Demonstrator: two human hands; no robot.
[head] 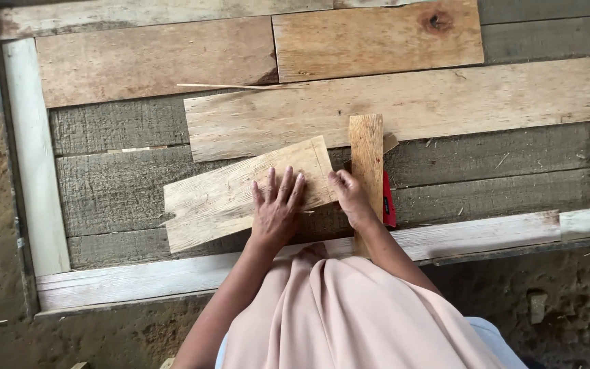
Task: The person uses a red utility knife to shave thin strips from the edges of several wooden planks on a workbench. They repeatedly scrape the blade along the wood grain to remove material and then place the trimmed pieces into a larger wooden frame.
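- Currently, the left hand (278, 210) lies flat, fingers spread, pressing on the pale tilted board (244, 191); it grasps nothing.
- The right hand (352, 198) rests on the narrow upright plank (367, 164), fingers curled against its left edge where it meets the tilted board. Whether the fingers close around the plank cannot be told from this view.
- The narrow upright plank serves as the landmark. The tilted board lies just left of it, touching it at the upper right corner and sloping down to the left.
- A red object (388, 201) lies just right of the plank, partly hidden beneath it.
- A long pale board (404, 106) lies across the plank's far end, touching or slightly under it.
- Two brown boards (254, 51) lie farther beyond the plank, side by side.
- All pieces rest on a grey slatted platform (486, 178) with a white frame (32, 157).
- Progress, as judged: several boards lie loosely placed; the tilted board sits askew to the others, unaligned. No fasteners are visible.
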